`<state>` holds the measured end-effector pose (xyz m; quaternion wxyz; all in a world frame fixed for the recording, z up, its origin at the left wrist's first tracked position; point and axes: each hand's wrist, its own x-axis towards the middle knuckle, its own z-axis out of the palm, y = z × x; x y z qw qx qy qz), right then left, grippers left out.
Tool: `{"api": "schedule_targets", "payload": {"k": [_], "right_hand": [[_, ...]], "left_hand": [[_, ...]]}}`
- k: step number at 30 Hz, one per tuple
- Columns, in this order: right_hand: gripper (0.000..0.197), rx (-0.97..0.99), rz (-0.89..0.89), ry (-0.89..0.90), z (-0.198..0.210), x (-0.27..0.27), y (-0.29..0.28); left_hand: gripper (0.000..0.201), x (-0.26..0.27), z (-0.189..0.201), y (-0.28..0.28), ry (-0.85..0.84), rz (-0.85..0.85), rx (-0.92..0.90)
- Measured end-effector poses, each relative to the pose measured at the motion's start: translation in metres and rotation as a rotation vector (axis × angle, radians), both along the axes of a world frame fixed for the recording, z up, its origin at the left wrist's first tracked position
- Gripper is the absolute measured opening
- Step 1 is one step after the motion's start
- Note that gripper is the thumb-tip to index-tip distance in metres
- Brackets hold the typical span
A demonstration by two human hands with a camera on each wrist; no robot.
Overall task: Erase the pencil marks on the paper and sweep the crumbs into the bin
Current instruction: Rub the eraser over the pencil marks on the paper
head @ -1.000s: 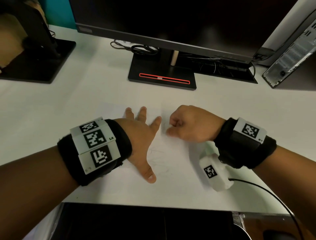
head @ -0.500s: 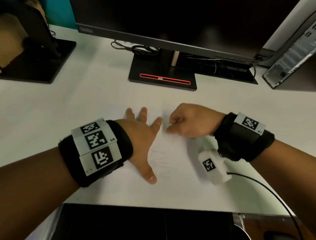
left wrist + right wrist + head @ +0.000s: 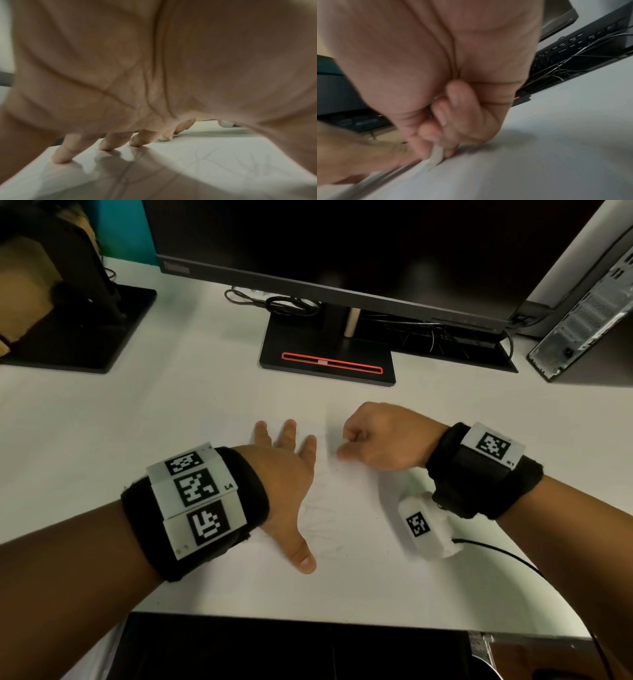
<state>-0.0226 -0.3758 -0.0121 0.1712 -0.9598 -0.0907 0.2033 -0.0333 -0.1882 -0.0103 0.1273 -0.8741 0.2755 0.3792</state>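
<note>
The left hand [image 3: 287, 474] lies flat, pinning the paper [image 3: 342, 508]. The right hand [image 3: 380, 436] pinches an eraser [image 3: 436, 155], mid-erasing. Faint pencil marks [image 3: 322, 525] likely need more rubbing.

A white desk [image 3: 102, 419] fills most of the head view, evenly lit with soft shadows. At twelve o'clock stands a dark monitor [image 3: 342, 241] on a black stand base [image 3: 329, 361] marked with a red outlined slot. Black cables [image 3: 274, 301] coil behind the base. At ten o'clock sits a second black base [image 3: 85, 326], with a teal wall strip [image 3: 126, 231] beyond it. At two o'clock a computer tower [image 3: 589, 313] leans, its vented panel facing inward. A dark surface [image 3: 274, 648] lies below the desk's near edge at six o'clock.
</note>
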Motion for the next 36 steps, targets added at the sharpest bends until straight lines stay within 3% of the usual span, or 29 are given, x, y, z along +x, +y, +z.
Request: {"api": "schedule_targets", "payload": {"k": [3, 8, 11, 16, 20, 25, 28, 30, 32, 36], "right_hand": [[0.039, 0.053, 0.032, 0.106, 0.0, -0.003, 0.004], [0.045, -0.018, -0.003, -0.029, 0.0, 0.011, -0.001], [0.046, -0.023, 0.093, 0.032, -0.003, 0.004, 0.009], [0.049, -0.036, -0.006, -0.003, 0.002, 0.019, -0.003], [0.048, -0.046, 0.102, 0.029, -0.003, 0.01, 0.007], [0.046, -0.034, -0.065, -0.002, 0.001, 0.025, -0.015], [0.047, -0.089, -0.015, -0.057, -0.004, 0.022, -0.01], [0.047, -0.071, 0.052, 0.0, -0.005, 0.016, -0.005], [0.046, -0.04, 0.021, 0.043, -0.003, 0.018, -0.01], [0.048, -0.108, -0.023, -0.049, -0.002, 0.026, -0.012]], "left_hand": [[0.164, 0.0, -0.001, 0.001, -0.007, -0.005, -0.007], [0.164, 0.0, 0.0, 0.001, -0.007, -0.007, -0.003], [0.163, 0.0, -0.001, 0.0, -0.006, -0.008, -0.001], [0.162, 0.0, 0.002, 0.0, -0.001, -0.005, 0.001], [0.163, 0.0, 0.0, 0.0, 0.011, 0.0, -0.006], [0.162, 0.0, 0.001, 0.001, 0.018, 0.003, -0.01], [0.163, 0.0, 0.0, 0.001, 0.02, 0.0, -0.01], [0.163, 0.0, 0.0, 0.001, 0.022, -0.001, -0.01], [0.163, 0.001, 0.0, 0.001, 0.021, 0.001, -0.007], [0.163, 0.001, 0.001, 0.0, 0.022, 0.005, -0.013]]}}
